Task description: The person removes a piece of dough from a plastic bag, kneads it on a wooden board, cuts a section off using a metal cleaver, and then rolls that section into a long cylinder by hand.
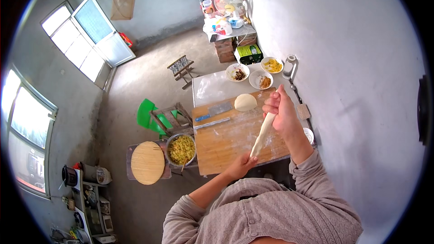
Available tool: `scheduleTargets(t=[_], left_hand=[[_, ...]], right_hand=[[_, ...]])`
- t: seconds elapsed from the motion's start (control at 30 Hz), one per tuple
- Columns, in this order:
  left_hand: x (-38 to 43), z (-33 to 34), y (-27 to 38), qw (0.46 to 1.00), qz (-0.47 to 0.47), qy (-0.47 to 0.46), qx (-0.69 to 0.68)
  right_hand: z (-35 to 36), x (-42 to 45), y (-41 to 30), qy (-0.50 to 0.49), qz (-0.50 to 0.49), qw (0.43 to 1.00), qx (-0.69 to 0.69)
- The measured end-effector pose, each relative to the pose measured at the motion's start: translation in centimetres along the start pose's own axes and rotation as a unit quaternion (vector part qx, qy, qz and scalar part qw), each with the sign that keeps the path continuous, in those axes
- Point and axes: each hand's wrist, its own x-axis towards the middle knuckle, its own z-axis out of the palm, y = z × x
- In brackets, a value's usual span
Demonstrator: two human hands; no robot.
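Observation:
A long rope of pale dough (263,133) stretches slantwise above the wooden board (223,145). My right hand (279,108) grips its upper end, the thumb pointing up. At the lower end, my left hand (244,164) holds the dough near the board's front edge. A rounded lump of dough (245,102) rests at the back of the board. Left of it lies a cleaver (217,109) with a blue handle, and below that a slim rod (212,123), its material unclear. Flour is smeared over the board.
Three bowls of food, a near one (261,80) among them, stand behind the board beside a glass jar (289,67). To the left are a metal basin of chopped filling (181,149), a round slatted tray (148,162) and a wooden chair (172,119). A wall (346,74) rises close on the right.

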Motion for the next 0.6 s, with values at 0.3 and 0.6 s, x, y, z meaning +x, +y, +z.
scheduleTargets(t=[0.3,0.6], left_hand=[[-0.9,-1.5,-2.2,0.916,-0.101,-0.145,-0.36],[3.5,-13.1,-8.7,0.646,-0.048,0.3,-0.7]], right_hand=[[-0.8,-1.3,3.1,-0.08,0.163,0.977,-0.108],[-11.6,0.0,15.7,-0.18,0.499,0.803,-0.273]])
